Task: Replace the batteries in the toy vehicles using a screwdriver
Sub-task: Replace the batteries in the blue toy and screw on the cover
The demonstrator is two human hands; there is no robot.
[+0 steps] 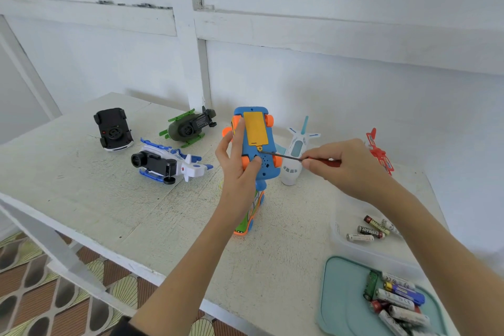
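Observation:
My left hand (236,161) grips a blue toy car (268,142) with orange wheels, held above the table with its underside facing me. A yellow battery cover (255,127) lies closed on that underside. My right hand (346,166) pinches a thin screwdriver (286,157) with a red handle; its tip touches the car just below the cover's tab. Loose batteries (371,229) lie in a clear tub at the right. More batteries (395,300) are piled on a teal lid (341,303).
On the white table (136,213) lie a black toy car (113,128), a green helicopter (191,127), a blue-white helicopter (169,162), a white plane (296,153), a red toy (379,151) and a green-orange toy (252,213) under my left wrist. A white wall stands behind.

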